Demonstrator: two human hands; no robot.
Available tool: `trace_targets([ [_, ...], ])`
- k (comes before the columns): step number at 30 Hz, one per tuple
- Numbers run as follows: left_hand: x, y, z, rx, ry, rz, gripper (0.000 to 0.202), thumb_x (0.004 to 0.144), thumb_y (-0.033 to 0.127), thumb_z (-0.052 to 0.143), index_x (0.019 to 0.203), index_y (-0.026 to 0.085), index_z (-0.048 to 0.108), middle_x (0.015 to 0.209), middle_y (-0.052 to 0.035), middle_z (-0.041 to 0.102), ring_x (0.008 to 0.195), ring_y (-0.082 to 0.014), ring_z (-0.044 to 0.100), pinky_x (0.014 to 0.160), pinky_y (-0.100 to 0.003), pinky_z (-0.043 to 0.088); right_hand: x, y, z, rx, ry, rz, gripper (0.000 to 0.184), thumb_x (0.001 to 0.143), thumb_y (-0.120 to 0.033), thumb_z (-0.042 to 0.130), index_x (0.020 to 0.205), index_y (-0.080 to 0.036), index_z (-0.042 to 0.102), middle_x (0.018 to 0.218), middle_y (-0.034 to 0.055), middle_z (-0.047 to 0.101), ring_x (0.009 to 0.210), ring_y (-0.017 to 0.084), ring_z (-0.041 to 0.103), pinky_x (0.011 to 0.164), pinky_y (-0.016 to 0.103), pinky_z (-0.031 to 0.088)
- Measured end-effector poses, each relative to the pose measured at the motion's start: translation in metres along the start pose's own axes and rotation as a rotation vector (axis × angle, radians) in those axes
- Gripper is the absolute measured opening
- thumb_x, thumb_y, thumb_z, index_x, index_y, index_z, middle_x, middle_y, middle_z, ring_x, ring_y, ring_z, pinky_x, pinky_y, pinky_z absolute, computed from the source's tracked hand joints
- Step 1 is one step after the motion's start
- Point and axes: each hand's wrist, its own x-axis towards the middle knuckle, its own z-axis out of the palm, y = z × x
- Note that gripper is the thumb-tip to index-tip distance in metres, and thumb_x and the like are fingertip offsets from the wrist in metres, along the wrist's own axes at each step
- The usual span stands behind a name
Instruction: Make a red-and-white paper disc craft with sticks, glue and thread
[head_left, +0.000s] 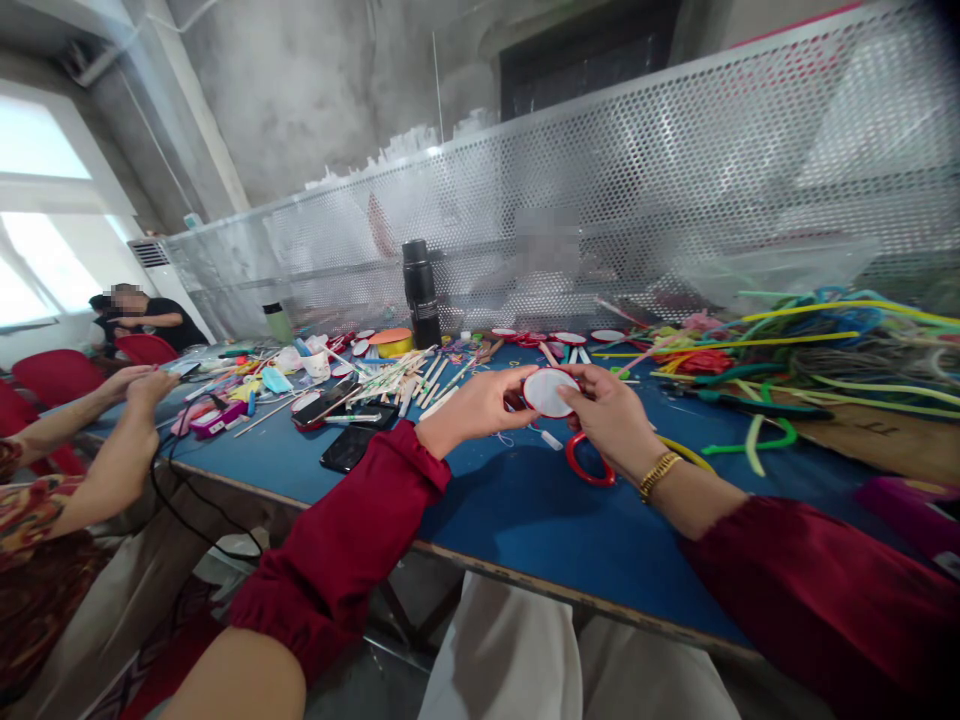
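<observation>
Blue table (525, 520), cluttered along its far side. The person in dark red sleeves holds a round white disc (547, 392) with a red rim, lifted just above the table at centre. Left hand (480, 405) pinches its left edge, fingers closed on it; right hand (611, 420) grips the right edge the same way, with a gold bracelet (660, 475) at that wrist. A red ring (585, 462) lies on the table just under the right hand, partly hidden by it. Farther off stands a black bottle (421, 295), upright; its pale lettering is too small to read. Near it are an orange-topped roll (394, 342) and a scatter of wooden sticks (409, 378). Two dark phones (345, 450) lie left of the left hand. A heap of coloured pipe cleaners (795, 350) fills the right end. A perforated metal screen (675, 180) backs the table. At the left edge, a co-worker's hands (139, 388) rest on the table corner.
</observation>
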Motion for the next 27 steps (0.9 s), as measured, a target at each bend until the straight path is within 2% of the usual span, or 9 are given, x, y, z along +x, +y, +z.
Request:
trace_targets([
  [4,0.0,-0.001,0.0,0.011,-0.003,-0.016,0.059,0.087,0.035,0.07,0.143,0.02,0.057,0.118,-0.009,0.073,0.093,-0.0189,0.07,0.086,-0.034,0.057,0.0,0.0,0.0,-0.009,-0.001,-0.01,0.036,0.08,-0.036,0.066,0.113,-0.021,0.066,0.071,0.0014,0.065,0.046,0.013,0.05,0.044,0.029,0.043],
  [8,0.0,-0.008,0.003,-0.068,0.021,-0.018,0.065,0.085,0.037,0.074,0.144,0.018,0.055,0.127,-0.0124,0.07,0.102,-0.0212,0.07,0.09,-0.036,0.057,0.001,0.001,-0.001,-0.027,-0.003,-0.005,0.036,0.081,-0.036,0.065,0.113,-0.021,0.065,0.072,0.0011,0.065,0.046,0.013,0.051,0.045,0.029,0.044],
  [10,0.002,-0.011,0.005,-0.159,0.05,-0.059,0.073,0.083,0.04,0.077,0.147,0.017,0.051,0.129,-0.0154,0.069,0.103,-0.0221,0.07,0.088,-0.035,0.057,0.002,0.002,-0.001,-0.035,-0.012,-0.031,0.035,0.082,-0.037,0.065,0.114,-0.021,0.064,0.074,0.001,0.065,0.047,0.013,0.051,0.046,0.03,0.045],
  [12,0.003,-0.015,0.007,-0.211,0.1,-0.122,0.067,0.087,0.044,0.072,0.145,0.016,0.052,0.128,-0.0162,0.069,0.099,-0.0209,0.069,0.083,-0.033,0.057,0.002,0.003,0.0,-0.041,-0.029,-0.076,0.037,0.082,-0.04,0.066,0.114,-0.023,0.063,0.076,0.0012,0.065,0.05,0.014,0.053,0.048,0.03,0.048],
  [16,0.006,-0.02,0.006,-0.119,0.235,-0.181,0.042,0.093,0.049,0.062,0.114,0.014,0.068,0.101,-0.0093,0.073,0.081,-0.0153,0.065,0.074,-0.029,0.052,0.0,0.006,0.004,-0.009,-0.088,-0.088,0.043,0.079,-0.046,0.073,0.113,-0.025,0.059,0.085,0.0035,0.069,0.057,0.017,0.062,0.051,0.033,0.053],
  [20,0.006,-0.02,0.002,-0.035,0.245,-0.198,0.038,0.09,0.052,0.064,0.087,0.014,0.068,0.078,-0.0022,0.067,0.068,-0.0121,0.057,0.066,-0.026,0.046,0.001,0.008,0.003,-0.115,-0.158,-0.095,0.03,0.082,-0.049,0.07,0.099,-0.024,0.062,0.081,0.004,0.07,0.06,0.019,0.066,0.052,0.032,0.053],
  [23,0.006,-0.021,-0.002,-0.098,0.235,-0.261,0.041,0.095,0.053,0.056,0.086,0.015,0.068,0.077,-0.0035,0.068,0.069,-0.013,0.059,0.066,-0.026,0.047,0.003,0.007,-0.002,-0.182,-0.095,-0.066,0.022,0.085,-0.046,0.065,0.089,-0.024,0.063,0.071,0.0029,0.067,0.058,0.02,0.065,0.051,0.032,0.051],
  [25,0.006,-0.024,-0.006,-0.124,0.271,-0.307,0.037,0.097,0.047,0.054,0.092,0.014,0.07,0.081,-0.0054,0.071,0.071,-0.0139,0.063,0.068,-0.026,0.049,0.006,0.007,-0.005,-0.216,-0.008,-0.051,0.02,0.085,-0.043,0.063,0.085,-0.023,0.062,0.067,0.0022,0.065,0.057,0.02,0.063,0.052,0.032,0.048],
  [27,0.005,-0.029,-0.011,-0.06,0.308,-0.325,0.025,0.094,0.037,0.061,0.097,0.014,0.072,0.084,-0.0057,0.073,0.073,-0.0144,0.065,0.072,-0.028,0.05,0.008,0.007,-0.008,-0.273,0.049,-0.077,0.019,0.084,-0.041,0.062,0.083,-0.023,0.062,0.064,0.0016,0.063,0.056,0.019,0.061,0.053,0.031,0.046],
])
